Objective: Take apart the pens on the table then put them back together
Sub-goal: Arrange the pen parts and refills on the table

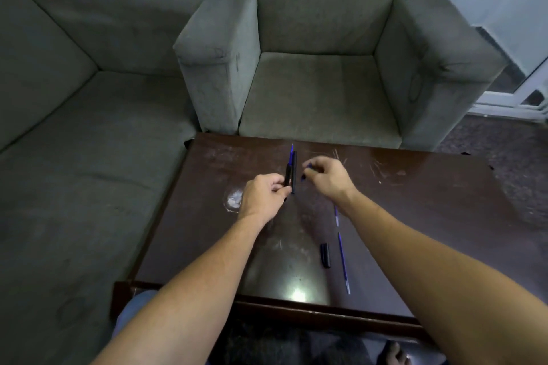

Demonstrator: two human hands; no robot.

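Observation:
My left hand (264,195) grips a black pen barrel (288,175) over the dark wooden table (415,216), and a blue refill (291,152) sticks out of its far end. A second black barrel (294,172) runs right beside it; whether it lies on the table or is held I cannot tell. My right hand (327,176) pinches a small dark blue pen part (305,172) just right of the barrels. Nearer to me on the table lie a black cap (325,255) and a loose blue refill (344,262). Another blue refill (336,216) shows partly under my right forearm.
A grey armchair (320,89) stands just beyond the table's far edge and a grey sofa (74,127) runs along its left side. A whitish ring stain (234,200) marks the table by my left hand. A bare foot (393,354) shows at the bottom.

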